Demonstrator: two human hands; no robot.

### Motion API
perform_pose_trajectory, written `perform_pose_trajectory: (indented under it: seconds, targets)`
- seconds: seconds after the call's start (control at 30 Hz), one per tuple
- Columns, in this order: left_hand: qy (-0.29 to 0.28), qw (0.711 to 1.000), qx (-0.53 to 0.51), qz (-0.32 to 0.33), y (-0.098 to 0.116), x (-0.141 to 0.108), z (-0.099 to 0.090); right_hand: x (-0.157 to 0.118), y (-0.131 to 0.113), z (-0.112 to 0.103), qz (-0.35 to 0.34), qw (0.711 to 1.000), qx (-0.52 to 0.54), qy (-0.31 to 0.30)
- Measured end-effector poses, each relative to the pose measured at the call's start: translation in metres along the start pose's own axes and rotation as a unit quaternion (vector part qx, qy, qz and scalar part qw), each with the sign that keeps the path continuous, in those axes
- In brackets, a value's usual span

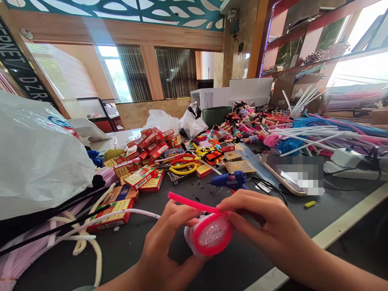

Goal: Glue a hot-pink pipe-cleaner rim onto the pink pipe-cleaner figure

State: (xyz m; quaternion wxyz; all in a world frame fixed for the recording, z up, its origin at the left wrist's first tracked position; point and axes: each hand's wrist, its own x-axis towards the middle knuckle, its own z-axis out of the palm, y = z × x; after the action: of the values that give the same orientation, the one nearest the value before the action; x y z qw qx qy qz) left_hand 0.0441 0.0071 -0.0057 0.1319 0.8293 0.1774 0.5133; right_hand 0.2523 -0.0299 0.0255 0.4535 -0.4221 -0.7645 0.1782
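My left hand (169,246) is wrapped round a small pale, cup-like piece (190,238) at the bottom centre. A bright pink fuzzy stem (213,251) forms a ring round its end, which faces me and looks shiny inside. The stem's loose end (184,201) sticks out to the upper left, over my left fingers. My right hand (257,226) pinches the pink stem at the ring's upper right. A white stem (136,211) runs from the left towards my left hand. Just beyond my hands lies a blue glue gun (232,180).
Red and yellow boxes (141,176) are piled left of centre, beside a large white bag (39,161). Scissors and a yellow stem (183,167) lie behind the glue gun. On the right are a phone (285,178), a power strip (348,169) and bundled stems (315,135). Small dolls (245,121) are heaped behind.
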Motion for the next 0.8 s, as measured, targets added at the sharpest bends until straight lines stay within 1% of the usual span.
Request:
perform_pose_trajectory:
  seconds: [0.13, 0.33, 0.47, 0.57, 0.7, 0.8]
  targets:
    - [-0.007, 1.0, 0.014, -0.008, 0.0, 0.0, -0.001, 0.001, -0.001, -0.001, 0.006, 1.0, 0.004, -0.008]
    - [-0.002, 0.999, 0.039, 0.005, 0.0, -0.001, -0.003, 0.001, -0.002, -0.001, 0.011, 0.999, 0.03, -0.003]
    - [-0.025, 0.997, 0.069, 0.011, -0.003, -0.004, -0.004, 0.002, 0.0, 0.0, 0.013, 0.997, 0.073, 0.006]
    - [-0.033, 0.996, 0.088, 0.003, -0.007, -0.008, -0.004, 0.004, 0.002, 0.0, 0.01, 0.995, 0.094, 0.01]
    - [-0.03, 0.997, 0.071, 0.011, -0.011, -0.008, -0.003, 0.005, 0.003, -0.001, -0.008, 0.995, 0.095, 0.02]
    - [-0.029, 0.998, 0.045, 0.016, -0.011, -0.008, -0.003, 0.005, 0.003, -0.001, -0.012, 0.995, 0.095, 0.017]
